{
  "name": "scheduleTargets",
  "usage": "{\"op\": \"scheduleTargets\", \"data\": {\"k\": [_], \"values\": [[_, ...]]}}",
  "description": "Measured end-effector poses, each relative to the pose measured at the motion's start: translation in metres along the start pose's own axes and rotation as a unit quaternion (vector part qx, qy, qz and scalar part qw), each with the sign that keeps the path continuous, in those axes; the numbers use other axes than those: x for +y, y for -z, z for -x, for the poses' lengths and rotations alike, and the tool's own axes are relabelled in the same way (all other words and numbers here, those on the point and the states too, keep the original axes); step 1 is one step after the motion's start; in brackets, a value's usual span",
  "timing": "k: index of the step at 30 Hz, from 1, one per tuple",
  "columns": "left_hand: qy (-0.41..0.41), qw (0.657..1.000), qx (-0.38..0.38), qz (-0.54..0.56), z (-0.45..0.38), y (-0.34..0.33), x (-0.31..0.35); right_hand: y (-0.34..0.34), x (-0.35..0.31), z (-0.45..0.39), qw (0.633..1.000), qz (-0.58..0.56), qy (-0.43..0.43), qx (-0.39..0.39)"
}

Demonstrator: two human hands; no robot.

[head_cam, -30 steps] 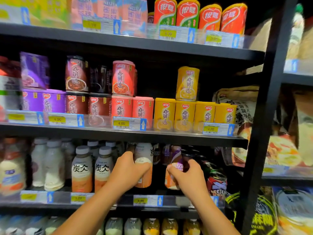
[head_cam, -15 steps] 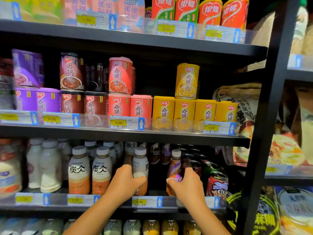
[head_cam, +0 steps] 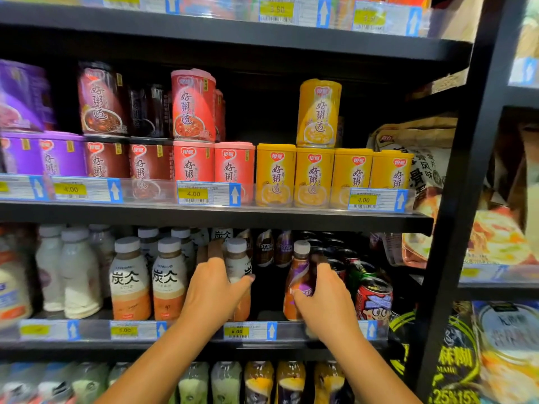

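While both hands are wrapped round drinks, each hold looks sound: the left hand (head_cam: 214, 290) curls its fingers behind, and its thumb across the front of, a white-capped plastic bottle with a cream-and-orange sleeve (head_cam: 237, 266), and the right hand (head_cam: 325, 301) clasps the lower body of a slim brown plastic bottle with a purple label and a pale cap (head_cam: 300, 269). Both bottles are upright near the front of the black metal shelf (head_cam: 87, 346), with a dark gap between them; whether their bases rest on it I cannot tell. Sealed and seemingly full, they should feel moderately heavy and fairly stiff, though thin plastic walls may give under a hard squeeze and the glossy sleeves are probably slippery. The wide middle of the body, where the hands already sit, seems the safest place to grip, rather than the narrow neck or cap. Matching cream-and-orange bottles (head_cam: 129, 281) stand just to the left, and a red printed drinks can (head_cam: 374, 301) stands just right of the right hand, so a careless sideways move could topple them.
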State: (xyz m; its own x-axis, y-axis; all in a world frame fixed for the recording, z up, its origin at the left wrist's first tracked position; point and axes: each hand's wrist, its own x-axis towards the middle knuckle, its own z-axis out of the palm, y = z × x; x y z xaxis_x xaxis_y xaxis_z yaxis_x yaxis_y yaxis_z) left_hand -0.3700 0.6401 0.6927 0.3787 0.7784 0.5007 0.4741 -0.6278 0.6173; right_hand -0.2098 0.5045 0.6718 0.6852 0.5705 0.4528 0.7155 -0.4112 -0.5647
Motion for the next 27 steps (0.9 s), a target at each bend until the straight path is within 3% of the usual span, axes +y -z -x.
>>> {"op": "scheduleTargets", "data": {"k": [3, 8, 14, 19, 27], "values": [[-0.019, 0.999, 0.006, -0.026, -0.005, -0.002, 0.004, 0.009, -0.002, -0.002, 0.999, 0.025, 0.023, 0.002], [-0.036, 0.994, -0.045, -0.093, -0.017, 0.003, 0.006, 0.015, -0.003, -0.009, 0.993, 0.083, 0.072, -0.03], [-0.041, 0.968, -0.119, -0.217, -0.038, 0.017, 0.011, 0.014, -0.01, -0.026, 0.986, 0.138, 0.066, -0.069], [-0.109, 0.948, -0.14, -0.264, -0.08, 0.01, 0.009, 0.013, -0.029, -0.058, 0.97, 0.195, 0.061, -0.13], [-0.203, 0.924, -0.109, -0.306, -0.107, 0.0, -0.001, -0.021, -0.031, -0.098, 0.933, 0.324, 0.155, 0.013]]}}
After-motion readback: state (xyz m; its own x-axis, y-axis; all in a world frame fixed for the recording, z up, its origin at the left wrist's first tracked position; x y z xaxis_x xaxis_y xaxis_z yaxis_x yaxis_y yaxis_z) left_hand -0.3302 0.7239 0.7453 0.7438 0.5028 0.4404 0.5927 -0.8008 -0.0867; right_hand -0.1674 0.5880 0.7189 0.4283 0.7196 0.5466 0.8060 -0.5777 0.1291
